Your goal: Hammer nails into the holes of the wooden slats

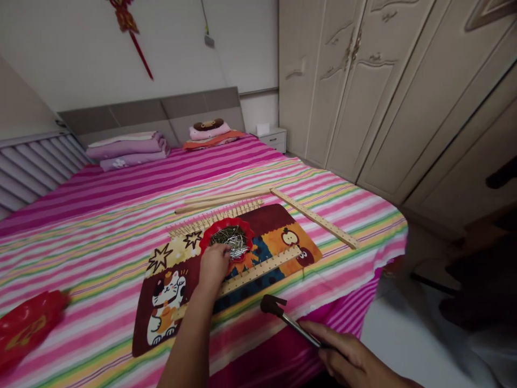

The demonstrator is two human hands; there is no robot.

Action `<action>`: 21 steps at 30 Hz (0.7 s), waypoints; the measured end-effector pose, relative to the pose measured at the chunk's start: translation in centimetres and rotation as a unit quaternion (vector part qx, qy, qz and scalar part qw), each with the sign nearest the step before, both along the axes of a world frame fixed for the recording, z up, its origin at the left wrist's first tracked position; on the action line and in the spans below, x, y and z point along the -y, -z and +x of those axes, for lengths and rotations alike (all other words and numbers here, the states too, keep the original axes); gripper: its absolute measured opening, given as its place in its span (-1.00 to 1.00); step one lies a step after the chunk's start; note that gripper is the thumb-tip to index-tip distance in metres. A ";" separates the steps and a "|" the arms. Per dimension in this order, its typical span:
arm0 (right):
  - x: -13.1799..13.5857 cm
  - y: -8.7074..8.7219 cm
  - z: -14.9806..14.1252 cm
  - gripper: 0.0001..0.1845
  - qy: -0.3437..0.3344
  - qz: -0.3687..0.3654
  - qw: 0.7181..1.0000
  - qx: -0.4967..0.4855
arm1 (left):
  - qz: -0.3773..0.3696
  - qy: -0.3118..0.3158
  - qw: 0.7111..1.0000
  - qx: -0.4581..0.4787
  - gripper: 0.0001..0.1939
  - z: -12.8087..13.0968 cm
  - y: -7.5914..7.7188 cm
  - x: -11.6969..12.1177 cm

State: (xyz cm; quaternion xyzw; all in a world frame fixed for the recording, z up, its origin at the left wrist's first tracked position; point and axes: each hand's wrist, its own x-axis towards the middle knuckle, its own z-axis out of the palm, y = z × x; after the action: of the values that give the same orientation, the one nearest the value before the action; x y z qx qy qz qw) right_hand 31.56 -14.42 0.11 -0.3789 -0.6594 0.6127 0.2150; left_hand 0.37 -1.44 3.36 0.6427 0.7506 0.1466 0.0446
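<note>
My left hand reaches over the near rim of a red scalloped bowl, its fingers curled down at the pile of metal nails inside. What those fingertips hold is hidden. My right hand is wrapped round the handle of a hammer, whose dark head hangs over the near edge of the bed. Between the bowl and the hammer lies a wooden strip with a row of small nails or holes along it; my left forearm covers part of it. Beneath these is a mat with cartoon pictures.
Behind the bowl, a wooden strip bristles with upright nails. Bare-looking strips lie beyond it, and a strip with holes slants at the right. A red tray sits at left. Folded bedding rests near the headboard; wardrobes stand right.
</note>
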 end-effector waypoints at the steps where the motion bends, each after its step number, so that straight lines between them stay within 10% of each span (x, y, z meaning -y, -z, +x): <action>1: 0.0 0.1 0.1 -0.45 0.003 -0.009 1.000 0.000 | -0.013 0.012 1.000 -0.010 -0.74 0.4 0.1 -0.6; 21: 0.0 0.8 -0.3 -0.39 0.029 -0.033 0.999 -0.026 | -0.022 -0.039 0.996 0.079 -0.91 2.0 1.0 -2.8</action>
State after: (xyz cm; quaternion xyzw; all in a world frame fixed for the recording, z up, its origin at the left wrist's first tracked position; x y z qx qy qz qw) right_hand 31.29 -14.45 -0.65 -0.3885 -0.6220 0.6372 0.2370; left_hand 2.33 1.33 2.38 0.5983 0.7721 0.1822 0.1123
